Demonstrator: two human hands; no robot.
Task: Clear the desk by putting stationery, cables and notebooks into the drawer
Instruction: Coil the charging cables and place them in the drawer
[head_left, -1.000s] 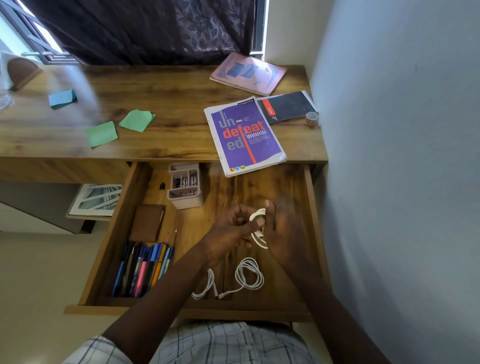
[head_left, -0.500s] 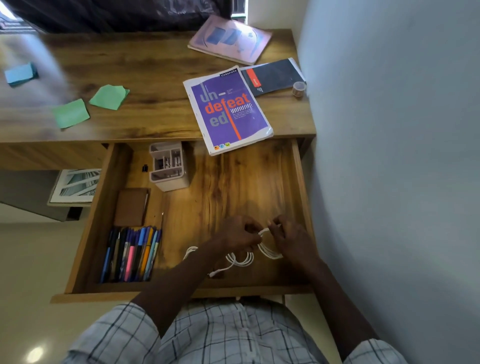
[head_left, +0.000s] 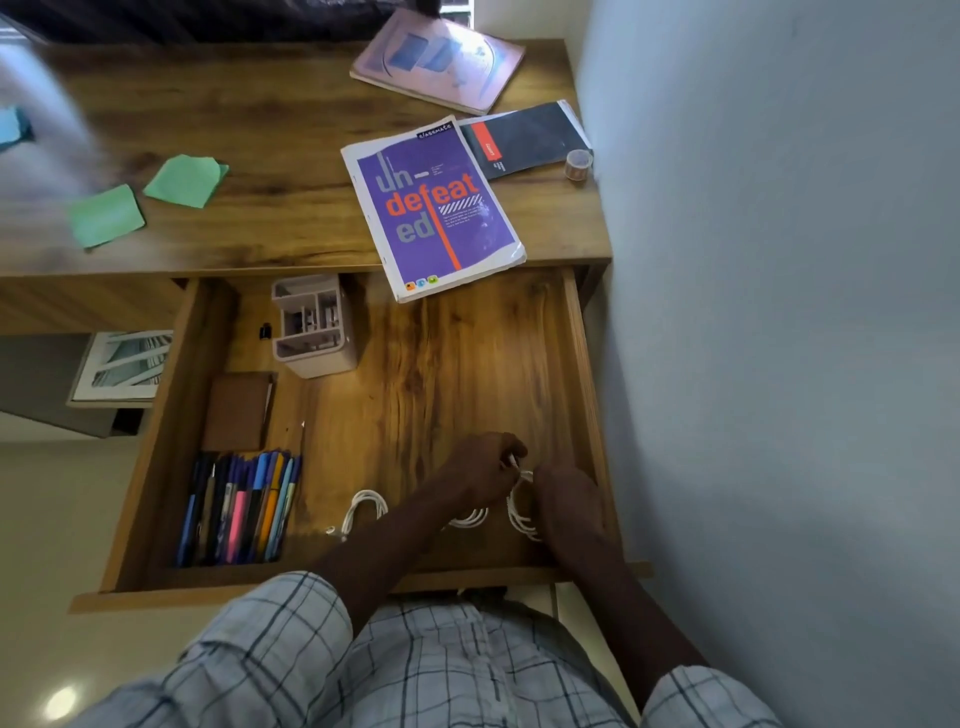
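- Pinching from both sides, the left hand (head_left: 478, 475) grips the top of the white cable coil (head_left: 521, 512); the right hand (head_left: 569, 501) curls round its right edge
- the coil hangs between them, lower right of centre in the frame, low in the drawer (head_left: 584, 374); its loops run down toward the near wall; contact with the floor cannot be told
- a second white cable (head_left: 366, 506) lies just left, partly under the left forearm

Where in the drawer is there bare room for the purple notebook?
Bare drawer floor runs from the white organiser to the right wall, beyond the hands. Crowded: brown pad and pens at left; left hand and right hand holding the white cable at front.
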